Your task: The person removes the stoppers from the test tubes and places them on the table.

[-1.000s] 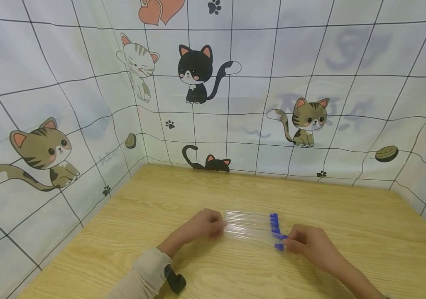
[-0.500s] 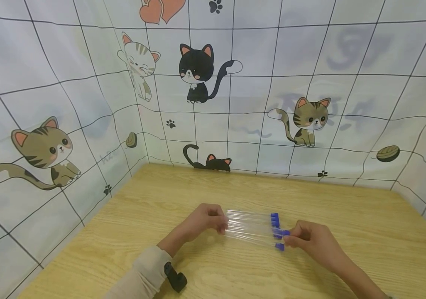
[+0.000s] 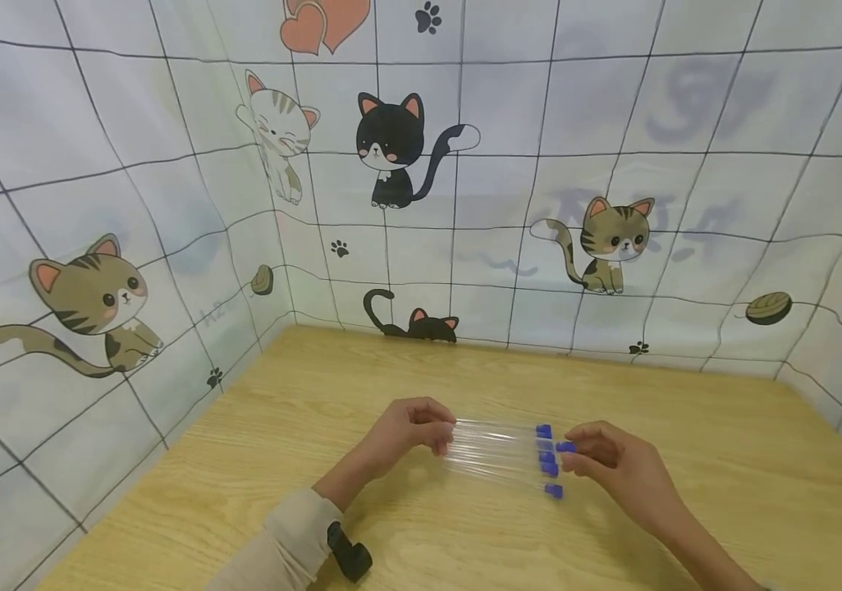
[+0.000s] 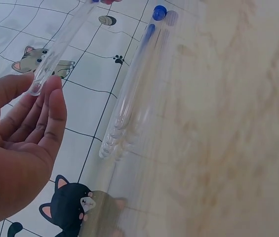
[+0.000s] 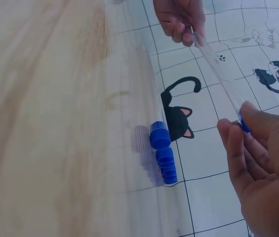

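Between my hands hangs a clear test tube (image 4: 62,47) with a blue cap (image 5: 244,122), raised above the table and close to level. My left hand (image 3: 414,431) pinches its rounded end between thumb and fingers. At the other end, the thumb and fingers of my right hand (image 3: 616,468) pinch the cap. Beneath it several more capped test tubes (image 4: 129,98) lie side by side on the table, their blue caps (image 5: 165,160) all towards my right. In the head view the held tube partly overlaps this row.
The wood-grain table (image 3: 391,533) reaches back to a white cloth (image 3: 502,189) with black grid lines and printed cats, which also hangs at both sides. A black strap-like piece (image 3: 350,554) sits at my left wrist, by the beige sleeve (image 3: 284,533).
Both hands have risen a little with the held tube, whose cap has moved up past the lower caps of the row. The tubes on the table stay nearly where they were.
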Motion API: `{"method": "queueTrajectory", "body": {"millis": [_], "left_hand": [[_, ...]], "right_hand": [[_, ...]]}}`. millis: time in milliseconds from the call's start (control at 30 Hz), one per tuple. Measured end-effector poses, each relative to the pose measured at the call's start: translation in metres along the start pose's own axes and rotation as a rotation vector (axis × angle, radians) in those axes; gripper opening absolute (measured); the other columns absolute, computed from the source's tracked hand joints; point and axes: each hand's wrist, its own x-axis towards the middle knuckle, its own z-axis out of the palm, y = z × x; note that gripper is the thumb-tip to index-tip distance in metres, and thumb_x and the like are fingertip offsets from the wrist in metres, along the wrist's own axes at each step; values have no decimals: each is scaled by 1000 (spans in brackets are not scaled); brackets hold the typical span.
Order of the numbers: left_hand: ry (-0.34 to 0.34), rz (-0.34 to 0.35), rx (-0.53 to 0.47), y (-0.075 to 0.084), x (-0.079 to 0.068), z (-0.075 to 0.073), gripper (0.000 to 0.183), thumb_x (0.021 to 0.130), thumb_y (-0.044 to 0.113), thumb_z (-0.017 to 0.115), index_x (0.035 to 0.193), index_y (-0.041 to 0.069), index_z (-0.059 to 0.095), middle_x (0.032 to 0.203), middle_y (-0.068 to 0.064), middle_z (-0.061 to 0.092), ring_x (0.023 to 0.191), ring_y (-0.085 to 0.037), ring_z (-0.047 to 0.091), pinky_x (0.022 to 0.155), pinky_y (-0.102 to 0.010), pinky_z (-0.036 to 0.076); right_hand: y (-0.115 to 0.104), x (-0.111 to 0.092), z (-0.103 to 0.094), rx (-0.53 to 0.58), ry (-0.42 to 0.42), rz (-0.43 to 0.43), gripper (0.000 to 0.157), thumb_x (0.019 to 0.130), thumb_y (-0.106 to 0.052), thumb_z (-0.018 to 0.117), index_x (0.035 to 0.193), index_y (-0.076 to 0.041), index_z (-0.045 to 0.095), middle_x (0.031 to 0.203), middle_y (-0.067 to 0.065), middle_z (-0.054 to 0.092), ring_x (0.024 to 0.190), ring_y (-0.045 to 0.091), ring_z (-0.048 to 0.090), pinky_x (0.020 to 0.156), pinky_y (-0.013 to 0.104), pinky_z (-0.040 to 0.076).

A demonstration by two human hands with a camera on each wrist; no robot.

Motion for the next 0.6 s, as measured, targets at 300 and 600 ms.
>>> {"method": "queueTrajectory", "body": {"millis": [300, 600], "left_hand": [[104, 57, 75, 7, 0, 3, 22, 88, 14, 71, 106, 3, 68, 88, -14, 68, 73, -23, 64, 76, -38, 52], [202, 87, 25, 8, 9, 12, 22, 83, 19, 76, 99, 5, 70, 83, -10, 68, 67, -19, 62, 73, -55, 49]], "right_hand": [[-5, 7, 1, 32, 8, 44, 36, 89, -33, 67, 118, -11, 64, 95, 5, 70, 84, 22, 68, 75, 33, 54], [-6, 15, -2, 53, 33, 43, 37, 91, -35, 65, 116, -8, 65, 96, 9, 70, 84, 22, 68, 75, 33, 54]]}}
